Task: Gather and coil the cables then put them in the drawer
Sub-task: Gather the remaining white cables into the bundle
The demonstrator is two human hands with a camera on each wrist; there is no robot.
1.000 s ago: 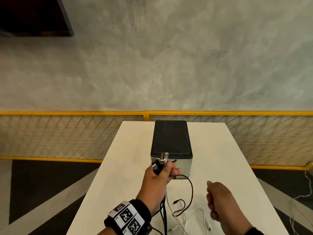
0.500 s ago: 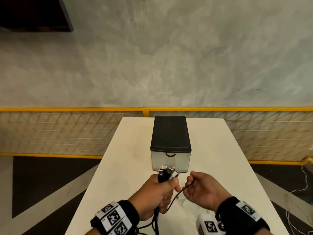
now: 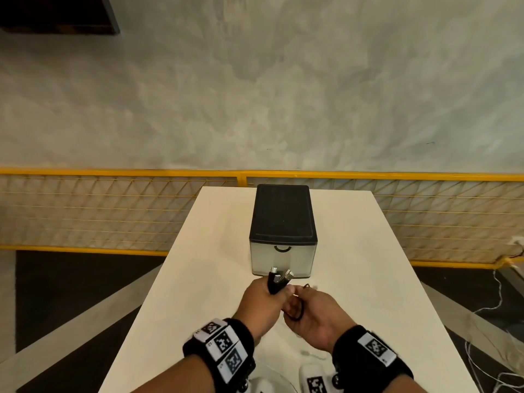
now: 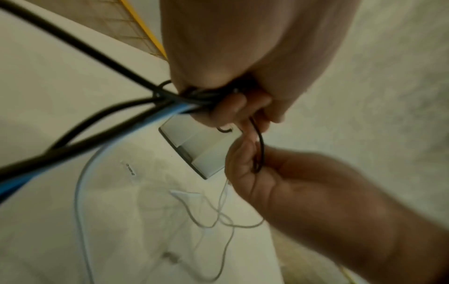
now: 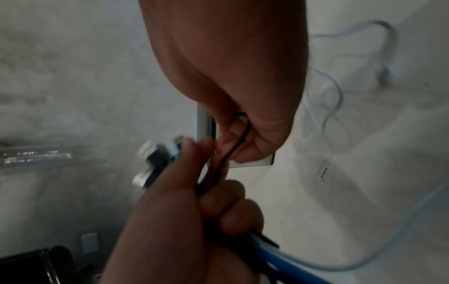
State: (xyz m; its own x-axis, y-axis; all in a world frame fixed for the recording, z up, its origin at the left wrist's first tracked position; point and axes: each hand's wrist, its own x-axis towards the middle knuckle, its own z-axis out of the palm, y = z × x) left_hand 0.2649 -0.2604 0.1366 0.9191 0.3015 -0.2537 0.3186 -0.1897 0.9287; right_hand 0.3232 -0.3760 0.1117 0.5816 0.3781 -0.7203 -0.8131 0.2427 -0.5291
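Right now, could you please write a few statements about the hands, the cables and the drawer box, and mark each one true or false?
1. The left hand grips a bundle of cable plugs. True.
2. The drawer of the black-topped box is pulled open. False: its front sits flush in the box, shut.
3. The right hand pinches a thin black cable. True.
4. A thin white cable lies loose on the white table. True.
5. The bundle holds only black cables. False: a blue cable runs in it too.
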